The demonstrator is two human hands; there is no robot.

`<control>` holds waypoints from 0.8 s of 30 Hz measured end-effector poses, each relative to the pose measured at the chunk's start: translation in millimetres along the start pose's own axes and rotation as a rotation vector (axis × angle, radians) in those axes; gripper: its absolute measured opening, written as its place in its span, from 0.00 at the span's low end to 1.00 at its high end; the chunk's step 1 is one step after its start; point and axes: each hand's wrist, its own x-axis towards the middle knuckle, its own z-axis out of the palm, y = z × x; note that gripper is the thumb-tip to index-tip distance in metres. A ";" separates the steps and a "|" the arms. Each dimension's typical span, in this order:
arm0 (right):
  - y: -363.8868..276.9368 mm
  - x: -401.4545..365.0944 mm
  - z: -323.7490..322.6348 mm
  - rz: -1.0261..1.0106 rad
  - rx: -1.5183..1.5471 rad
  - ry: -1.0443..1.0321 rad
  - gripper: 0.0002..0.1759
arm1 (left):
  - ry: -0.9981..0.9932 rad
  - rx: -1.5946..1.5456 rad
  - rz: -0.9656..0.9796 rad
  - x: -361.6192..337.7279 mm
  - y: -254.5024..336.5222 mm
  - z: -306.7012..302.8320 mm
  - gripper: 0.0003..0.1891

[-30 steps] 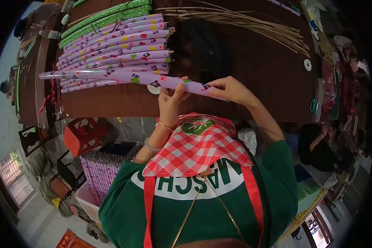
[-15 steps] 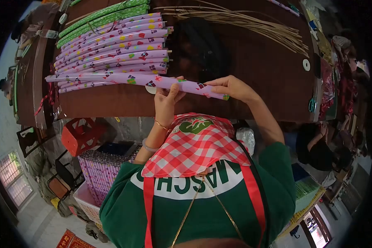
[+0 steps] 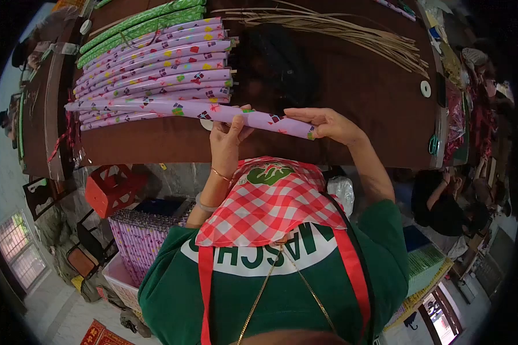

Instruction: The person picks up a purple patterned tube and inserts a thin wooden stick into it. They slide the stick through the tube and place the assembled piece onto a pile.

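A long purple patterned roll [image 3: 195,110] lies slantwise across the front of the brown table, its left end over a row of similar rolls [image 3: 155,67]. Around its middle my left hand [image 3: 227,138] is closed, thumb on top. At the roll's right end is my right hand [image 3: 322,123], fingers stretched along the top edge and the palm against the tip. Part of a white tape ring [image 3: 206,123] shows behind the roll by my left hand.
Green rolls [image 3: 144,31] lie behind the purple ones. Thin brown strips [image 3: 351,35] are at the back, a dark bundle [image 3: 285,66] nearer. Another tape ring [image 3: 425,88] and teal scissors [image 3: 433,144] sit at the right. A red stool [image 3: 114,188] stands below left.
My right hand has gone from pinching the roll near its right end to lying with straighter fingers along it. My left hand and the roll have shifted slightly left.
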 end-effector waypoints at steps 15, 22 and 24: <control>-30.5 -5.9 6.4 -0.143 -0.681 0.159 0.35 | 0.044 0.025 0.029 1.1 1.0 -3.1 0.16; -19.2 37.1 68.3 -0.370 -1.272 0.350 0.39 | 0.004 0.112 0.113 -1.2 -3.8 2.5 0.18; -12.5 48.2 72.7 -0.256 -1.293 0.346 0.39 | -0.028 0.207 0.160 -3.3 -3.2 1.8 0.18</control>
